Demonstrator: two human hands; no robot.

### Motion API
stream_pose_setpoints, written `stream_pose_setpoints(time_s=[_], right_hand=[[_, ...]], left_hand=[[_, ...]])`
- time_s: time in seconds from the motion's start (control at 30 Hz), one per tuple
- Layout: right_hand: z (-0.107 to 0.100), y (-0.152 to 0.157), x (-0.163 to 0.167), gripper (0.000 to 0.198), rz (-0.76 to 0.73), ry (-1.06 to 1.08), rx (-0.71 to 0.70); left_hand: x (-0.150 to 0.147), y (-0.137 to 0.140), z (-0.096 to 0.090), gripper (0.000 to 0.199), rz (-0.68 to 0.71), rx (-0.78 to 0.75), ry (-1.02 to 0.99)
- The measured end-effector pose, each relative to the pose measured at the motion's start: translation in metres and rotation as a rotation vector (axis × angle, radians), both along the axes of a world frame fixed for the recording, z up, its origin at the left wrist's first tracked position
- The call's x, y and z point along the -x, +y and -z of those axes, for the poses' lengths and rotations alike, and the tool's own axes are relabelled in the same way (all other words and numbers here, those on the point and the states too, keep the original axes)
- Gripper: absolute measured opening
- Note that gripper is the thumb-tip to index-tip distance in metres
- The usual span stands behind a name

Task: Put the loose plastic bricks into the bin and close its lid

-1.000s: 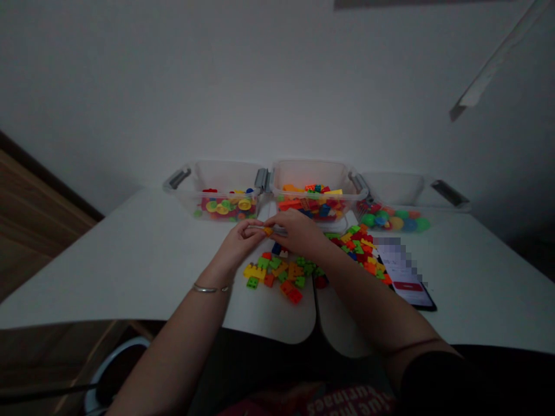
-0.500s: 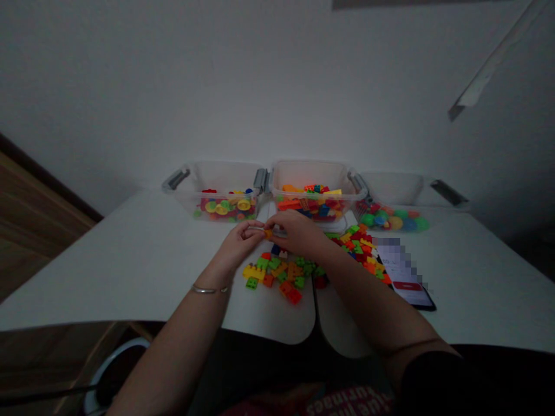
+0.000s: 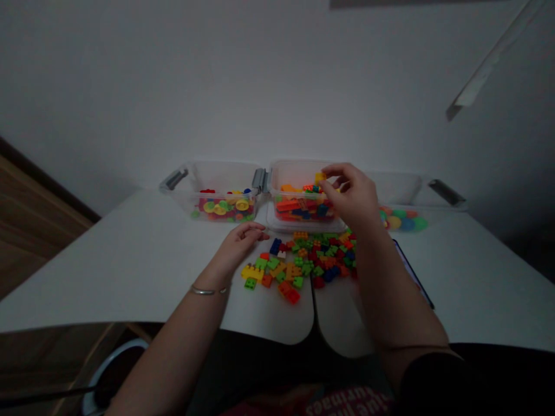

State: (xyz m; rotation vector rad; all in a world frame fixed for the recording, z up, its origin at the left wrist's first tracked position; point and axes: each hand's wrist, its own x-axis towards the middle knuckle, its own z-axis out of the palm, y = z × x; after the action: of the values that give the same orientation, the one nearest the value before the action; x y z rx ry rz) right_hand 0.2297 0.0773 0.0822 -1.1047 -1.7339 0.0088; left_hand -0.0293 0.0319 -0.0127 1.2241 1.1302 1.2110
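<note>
A yellow toy brick [image 3: 320, 178] is pinched between the thumb and fingers of my right hand [image 3: 353, 193], above the right part of the middle clear bin [image 3: 299, 167]. Orange, red, blue and green bricks lie inside that bin. My left hand [image 3: 240, 245] rests low over the table, its fingers loosely bent and apart with nothing seen in them. Just right of it is a loose pile of colored toy bricks [image 3: 295, 271], including a dark blue brick [image 3: 275, 247] and a long yellow brick [image 3: 252, 273]. My right forearm covers part of the pile's right side.
Left of the middle bin stands a clear bin [image 3: 180, 199] with colored pieces. On the right, another clear bin [image 3: 442, 205] holds round colored pieces. A phone-like device [image 3: 414, 274] lies partly behind my right forearm. The white table [image 3: 130, 260] meets the wall behind the bins.
My right hand has moved up and right, away from my left hand, to above the middle bin with a yellow brick. My left hand has stayed nearly in place and no longer touches a brick.
</note>
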Motion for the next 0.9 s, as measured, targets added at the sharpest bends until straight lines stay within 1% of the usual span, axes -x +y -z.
stream_pose_setpoints(time_s=[0.1,0.3,0.4,0.63,0.8,0.9], right_hand=[[0.005,0.011,-0.014,0.016,0.129,0.038,-0.005],[0.018,0.026,-0.028,0.018,0.254,-0.086,0.167],[0.019,0.026,-0.028,0.020,0.297,-0.139,0.222],[0.013,0.022,-0.025,0.028,0.369,-0.251,0.319],[0.014,0.022,-0.025,0.030,0.364,-0.253,0.310],[0.016,0.023,-0.025,0.028,0.349,-0.192,0.227]], left_hand=[[0.000,0.001,0.001,0.034,-0.005,-0.010,0.012],[0.000,0.002,0.001,0.034,-0.021,-0.010,-0.003],[-0.001,0.001,-0.001,0.034,-0.023,-0.008,0.006],[-0.002,0.000,-0.001,0.033,-0.022,-0.012,0.031],[0.002,0.001,0.003,0.037,0.024,-0.026,0.055],[0.005,-0.002,0.000,0.040,0.100,-0.073,0.136]])
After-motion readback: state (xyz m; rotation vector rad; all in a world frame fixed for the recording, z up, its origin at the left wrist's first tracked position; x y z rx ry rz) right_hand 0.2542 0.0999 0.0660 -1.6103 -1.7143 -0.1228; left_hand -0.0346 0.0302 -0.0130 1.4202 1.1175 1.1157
